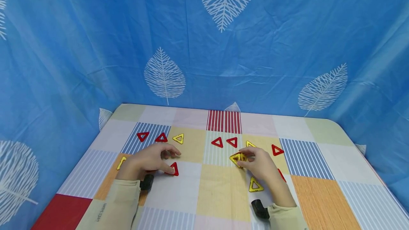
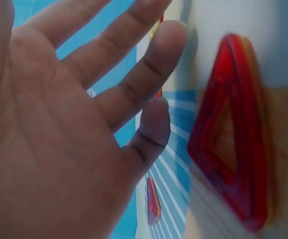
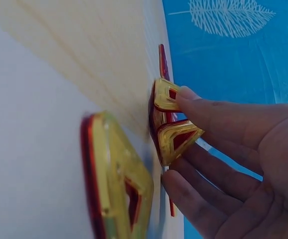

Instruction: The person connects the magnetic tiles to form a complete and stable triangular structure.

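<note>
Held low over the table, my left hand (image 1: 151, 157) has its fingers loosely spread. Its thumb is at a red triangular tile (image 1: 175, 169); whether they touch I cannot tell. In the left wrist view a red triangular tile (image 2: 253, 149) lies apart from the fingers. My right hand (image 1: 263, 166) pinches a yellow triangular tile (image 1: 236, 159), with the thumb on its face. Two yellow faces, with red beneath, show close together at those fingertips in the right wrist view. Another yellow triangular tile (image 1: 255, 185) lies nearer me, by the right wrist.
Red tiles (image 1: 218, 142) and yellow tiles (image 1: 182, 138) lie scattered across the back of the patchwork-patterned table (image 1: 185, 194). One red tile (image 1: 276, 150) is beyond the right hand. A blue curtain (image 1: 223, 74) with white leaves hangs behind the table.
</note>
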`<action>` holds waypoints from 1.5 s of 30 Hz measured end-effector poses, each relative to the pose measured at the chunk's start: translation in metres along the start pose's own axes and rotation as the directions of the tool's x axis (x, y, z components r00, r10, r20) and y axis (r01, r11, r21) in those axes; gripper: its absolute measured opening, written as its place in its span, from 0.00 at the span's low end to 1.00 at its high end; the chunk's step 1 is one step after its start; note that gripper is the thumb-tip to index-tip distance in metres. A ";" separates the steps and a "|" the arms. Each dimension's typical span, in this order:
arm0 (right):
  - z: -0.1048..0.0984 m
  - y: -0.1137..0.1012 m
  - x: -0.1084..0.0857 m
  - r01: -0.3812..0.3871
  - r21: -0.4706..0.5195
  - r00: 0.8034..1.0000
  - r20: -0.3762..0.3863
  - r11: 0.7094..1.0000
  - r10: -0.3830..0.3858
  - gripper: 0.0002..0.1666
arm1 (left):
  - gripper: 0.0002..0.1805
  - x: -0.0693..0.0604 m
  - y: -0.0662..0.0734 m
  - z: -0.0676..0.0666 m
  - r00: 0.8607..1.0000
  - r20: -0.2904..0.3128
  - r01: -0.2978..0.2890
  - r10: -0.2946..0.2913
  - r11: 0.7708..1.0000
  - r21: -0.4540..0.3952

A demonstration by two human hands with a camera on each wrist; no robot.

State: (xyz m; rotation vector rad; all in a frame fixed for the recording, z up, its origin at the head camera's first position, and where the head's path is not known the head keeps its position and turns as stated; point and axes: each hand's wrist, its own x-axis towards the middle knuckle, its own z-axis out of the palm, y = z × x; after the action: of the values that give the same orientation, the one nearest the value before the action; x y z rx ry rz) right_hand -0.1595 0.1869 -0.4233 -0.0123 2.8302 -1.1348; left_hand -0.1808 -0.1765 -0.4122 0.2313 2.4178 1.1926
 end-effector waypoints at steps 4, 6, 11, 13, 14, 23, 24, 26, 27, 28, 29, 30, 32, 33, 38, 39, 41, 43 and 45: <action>-0.002 0.001 0.000 -0.007 -0.005 1.000 0.010 1.000 0.007 0.23 | 0.28 -0.001 -0.002 -0.003 0.999 0.029 -0.018 0.018 0.999 0.033; -0.003 0.002 0.000 -0.012 -0.005 1.000 0.016 1.000 0.012 0.23 | 0.29 -0.001 -0.003 -0.004 0.999 0.042 -0.015 0.013 0.999 0.029; -0.004 0.003 -0.001 -0.007 0.005 1.000 0.027 1.000 0.007 0.24 | 0.30 0.000 -0.005 -0.003 0.998 0.059 0.018 -0.019 1.000 0.009; -0.004 0.003 -0.001 -0.009 0.010 1.000 0.028 1.000 0.009 0.24 | 0.30 0.001 -0.006 -0.002 0.998 0.058 0.028 -0.029 1.000 0.008; -0.004 0.003 -0.001 -0.012 0.011 1.000 0.028 1.000 0.012 0.24 | 0.29 0.001 -0.006 -0.002 0.998 0.057 0.032 -0.033 0.999 0.010; -0.005 0.004 -0.001 -0.011 0.008 0.999 0.031 1.000 0.010 0.25 | 0.27 0.001 -0.006 0.000 0.997 0.042 0.063 -0.064 0.998 0.032; -0.004 0.004 -0.001 -0.007 0.007 0.999 0.031 1.000 0.007 0.25 | 0.26 0.001 -0.006 0.000 0.997 0.040 0.065 -0.066 0.997 0.039; -0.004 0.005 0.000 -0.007 0.008 1.000 0.029 1.000 0.006 0.24 | 0.24 0.001 -0.006 0.000 0.998 0.037 0.055 -0.058 0.996 0.065; -0.003 0.005 0.000 -0.006 0.008 1.000 0.027 1.000 0.006 0.24 | 0.23 0.001 -0.006 0.000 0.998 0.035 0.045 -0.048 0.996 0.081; -0.003 0.005 0.000 -0.008 0.007 1.000 0.025 1.000 0.008 0.24 | 0.23 0.002 -0.006 0.000 0.999 0.034 0.037 -0.040 0.995 0.093; -0.002 0.005 0.000 -0.009 0.004 1.000 0.022 1.000 0.009 0.24 | 0.22 0.002 -0.006 0.000 0.999 0.034 0.028 -0.031 0.994 0.108; -0.002 0.006 0.000 -0.010 0.002 1.000 0.019 1.000 0.010 0.24 | 0.22 0.003 -0.007 0.000 0.999 0.032 0.020 -0.024 0.992 0.125; 0.000 0.006 0.000 -0.016 -0.001 1.000 0.014 1.000 0.016 0.24 | 0.22 0.004 -0.007 0.001 0.999 0.027 0.015 -0.019 0.990 0.137; 0.000 0.006 0.000 -0.015 -0.003 1.000 0.013 1.000 0.015 0.24 | 0.22 0.004 -0.007 0.002 0.999 0.021 0.022 -0.025 0.991 0.131; 0.000 0.005 -0.001 -0.002 0.001 1.000 0.017 1.000 0.002 0.23 | 0.22 0.008 -0.003 0.008 0.999 -0.020 -0.023 0.026 0.993 0.119; 0.000 0.005 -0.001 -0.001 0.001 1.000 0.020 1.000 0.001 0.23 | 0.22 0.009 -0.003 0.009 0.998 -0.026 -0.052 0.056 0.990 0.128; 0.000 0.004 -0.001 -0.005 0.001 1.000 0.019 1.000 0.005 0.23 | 0.22 0.013 -0.001 0.013 0.992 -0.023 -0.120 0.125 0.981 0.152; 0.000 0.003 -0.002 -0.008 0.002 1.000 0.018 1.000 0.008 0.23 | 0.22 0.016 0.001 0.017 0.982 -0.007 -0.184 0.187 0.969 0.165; 0.001 0.003 -0.001 -0.013 0.000 1.000 0.015 1.000 0.013 0.23 | 0.22 0.019 0.004 0.023 0.972 0.007 -0.231 0.233 0.957 0.176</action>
State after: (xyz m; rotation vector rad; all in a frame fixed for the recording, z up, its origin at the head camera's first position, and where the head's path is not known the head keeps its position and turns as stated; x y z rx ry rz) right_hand -0.1581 0.1885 -0.4259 -0.0030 2.8129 -1.1269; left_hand -0.1877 -0.1516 -0.4269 0.5778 2.5641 1.0767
